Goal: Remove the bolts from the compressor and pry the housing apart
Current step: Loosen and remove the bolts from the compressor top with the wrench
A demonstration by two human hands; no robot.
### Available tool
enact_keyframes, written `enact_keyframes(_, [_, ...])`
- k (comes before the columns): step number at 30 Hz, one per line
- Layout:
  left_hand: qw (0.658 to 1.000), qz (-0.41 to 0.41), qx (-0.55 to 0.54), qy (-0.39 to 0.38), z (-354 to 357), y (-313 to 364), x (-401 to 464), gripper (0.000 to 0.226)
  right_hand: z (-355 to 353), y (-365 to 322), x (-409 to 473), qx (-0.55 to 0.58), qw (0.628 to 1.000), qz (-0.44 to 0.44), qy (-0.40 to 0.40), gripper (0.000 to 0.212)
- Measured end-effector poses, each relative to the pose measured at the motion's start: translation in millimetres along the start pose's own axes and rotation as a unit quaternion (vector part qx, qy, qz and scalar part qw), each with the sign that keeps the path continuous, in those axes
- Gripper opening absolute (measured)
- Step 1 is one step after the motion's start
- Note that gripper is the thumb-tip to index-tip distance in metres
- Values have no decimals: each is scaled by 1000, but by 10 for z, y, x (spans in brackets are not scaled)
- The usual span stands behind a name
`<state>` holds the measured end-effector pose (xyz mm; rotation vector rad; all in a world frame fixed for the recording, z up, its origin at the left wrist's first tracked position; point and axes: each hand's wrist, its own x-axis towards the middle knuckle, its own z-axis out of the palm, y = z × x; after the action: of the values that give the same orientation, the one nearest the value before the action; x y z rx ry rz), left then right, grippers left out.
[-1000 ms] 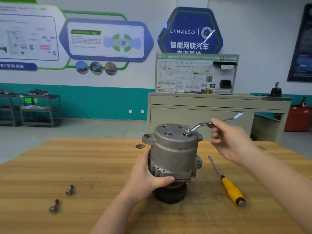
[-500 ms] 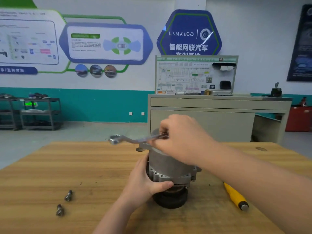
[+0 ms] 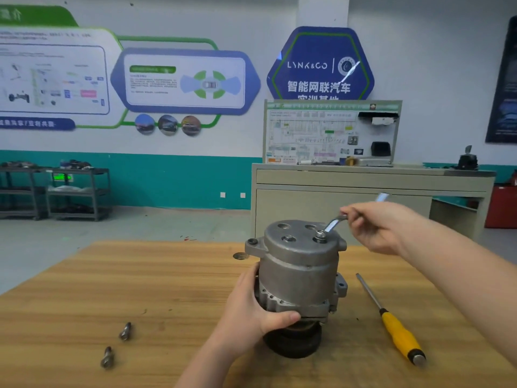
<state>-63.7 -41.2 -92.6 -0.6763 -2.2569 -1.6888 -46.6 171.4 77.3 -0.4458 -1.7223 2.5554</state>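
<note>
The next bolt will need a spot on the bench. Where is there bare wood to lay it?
Bare wood lies left of the compressor, between the left hand and the two loose bolts, and beyond them toward the table's far left edge. The right side is crowded: the screwdriver lies there under the right hand working the wrench.

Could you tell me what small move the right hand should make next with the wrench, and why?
Probably swing the wrench through another loosening stroke. Its ring sits on a bolt still in the compressor top, the right hand grips the handle, and the left hand steadies the body. Two bolts already lie on the table.
</note>
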Motion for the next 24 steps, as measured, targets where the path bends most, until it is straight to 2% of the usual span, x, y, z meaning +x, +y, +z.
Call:
enact_keyframes(2, [1000, 10, 4, 0, -10, -13, -8, 99, 256, -87, 143, -145, 989, 23, -3, 23])
enact_keyframes(4, [1000, 20, 13, 1, -26, -4, -14, 96, 557, -105, 142, -316, 949, 4, -2, 23])
enact_keyframes(6, [999, 25, 21, -2, -32, 2, -10, 96, 830, -39, 21, -495, 863, -98, -4, 22])
enact_keyframes(8, [1000, 23, 22, -4, -35, 3, -5, 96, 979, 95, -216, -623, 748, -226, -37, 23])
enact_keyframes(10, [1000, 17, 17, 0, -33, -20, 7, 92, 944, 269, -448, -683, 651, -326, -62, 32])
enact_keyframes(12, [1000, 11, 12, 6, -30, -37, 4, 85, 724, 455, -656, -679, 602, -417, -53, 34])
enact_keyframes(13, [1000, 11, 15, 7, -31, -39, -2, 83, 570, 529, -736, -654, 603, -453, -53, 37])
enact_keyframes(14, [1000, 11, 17, 6, -30, -37, -4, 84, 402, 583, -817, -616, 623, -478, -62, 40])
enact_keyframes(16, [1000, 9, 14, 1, -28, -27, -8, 92, 47, 618, -893, -519, 698, -487, -83, 47])
enact_keyframes(18, [1000, 10, 19, 2, -23, -1, -13, 99, -271, 614, -831, -398, 790, -462, -62, 38])
enact_keyframes(19, [1000, 11, 25, 2, -20, 13, -16, 102, -375, 599, -766, -316, 845, -429, -53, 33])
enact_keyframes(21, [999, 13, 32, 2, -18, 29, -19, 105, -482, 538, -552, -116, 950, -282, -62, 29])
enact_keyframes(22, [999, 16, 33, 3, -17, 29, -19, 104, -496, 485, -404, -36, 977, -199, -61, 24])
enact_keyframes(24, [999, 21, 35, 4, -11, 27, -12, 101, -452, 310, -142, 15, 996, -77, -39, 21])
